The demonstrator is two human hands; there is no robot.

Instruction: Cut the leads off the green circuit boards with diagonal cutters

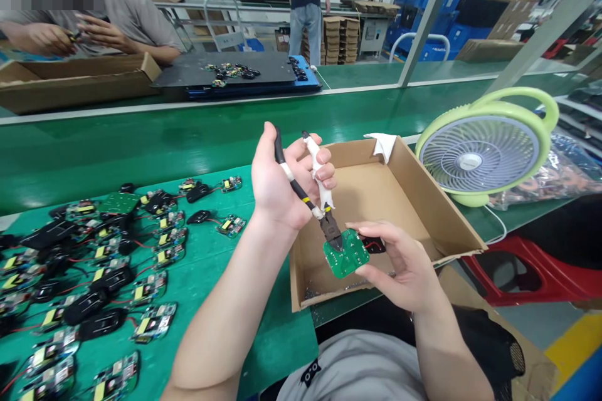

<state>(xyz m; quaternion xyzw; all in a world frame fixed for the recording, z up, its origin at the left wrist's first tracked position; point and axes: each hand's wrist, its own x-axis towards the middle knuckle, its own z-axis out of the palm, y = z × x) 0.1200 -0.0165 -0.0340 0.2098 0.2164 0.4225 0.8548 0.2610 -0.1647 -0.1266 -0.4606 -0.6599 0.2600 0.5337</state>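
Observation:
My left hand (285, 185), palm up, is wrapped round the handles of a pair of diagonal cutters (303, 191). One handle is dark with tape bands, the other wound in white. The dark jaws point down to the face of a green circuit board (347, 255), at its upper left part. Thumb and fingers of my right hand (404, 263) pinch that board by its right side. A black part with a red wire shows behind the board, partly hidden by my fingers. Both hands are over the near part of an open cardboard box (423, 213).
Many circuit boards wired to black casings (101, 322) lie on the green mat (268, 338) at left. Small clippings (320, 291) lie along the box's near edge. A green fan (480, 150) stands at right. Across the bench, a person (136, 12) works beside another box (79, 81).

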